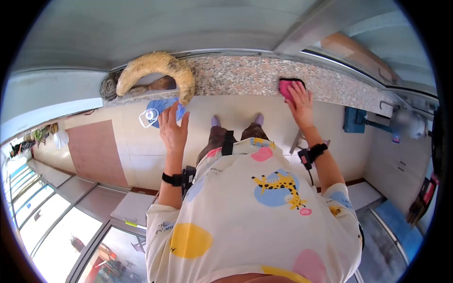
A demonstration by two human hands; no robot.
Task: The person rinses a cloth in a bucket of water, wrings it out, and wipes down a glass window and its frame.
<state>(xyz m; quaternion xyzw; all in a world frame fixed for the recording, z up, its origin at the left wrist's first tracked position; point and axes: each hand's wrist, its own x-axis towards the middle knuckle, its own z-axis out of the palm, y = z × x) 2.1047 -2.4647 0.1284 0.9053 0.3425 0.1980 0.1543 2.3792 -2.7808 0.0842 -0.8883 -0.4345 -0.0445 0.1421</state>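
Note:
My right hand [301, 107] lies over a pink cleaning pad [285, 88] with a black edge, pressing it on the speckled granite sill [236, 75]. Its fingers cover the pad's right part. My left hand [172, 129] is held out, fingers apart and holding nothing that I can see. Just beyond its fingertips is a clear blue plastic jug [163, 104] with a white handle, below the sill's edge. A large curved tan thing [151, 63], rough like a dried gourd, lies on the sill's left part, its end close to my left fingers.
A grey coiled bundle [108, 88] sits at the sill's left end. A sliding window frame [302, 28] runs behind the sill. On the tiled floor are a brown mat [96, 151] at left and a teal box [354, 120] at right.

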